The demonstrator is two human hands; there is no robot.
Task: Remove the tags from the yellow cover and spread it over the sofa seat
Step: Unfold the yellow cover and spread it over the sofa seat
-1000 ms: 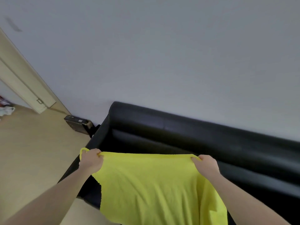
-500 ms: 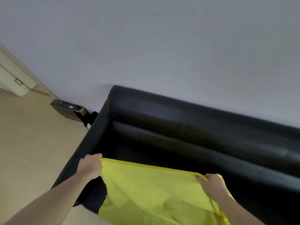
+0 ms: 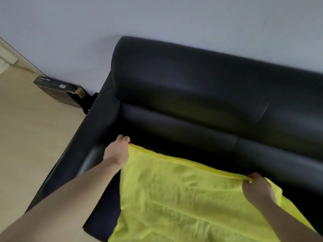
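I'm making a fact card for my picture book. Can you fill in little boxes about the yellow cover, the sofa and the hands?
cover: yellow cover, fuzzy, lying over the seat's front part
sofa: black sofa, shiny, against a pale wall
left hand: gripping the cover's far left corner
right hand: pinching the cover's far edge
uncovered: strip of seat before the backrest
floor: light wood, dark box beside sofa
tags: none visible

A plain pale grey wall [image 3: 157,18] fills the far side. Light wooden floor [image 3: 31,130] spreads on the left, where a dark flat box [image 3: 57,89] lies against the wall. Pale door trim [image 3: 8,56] shows far left.
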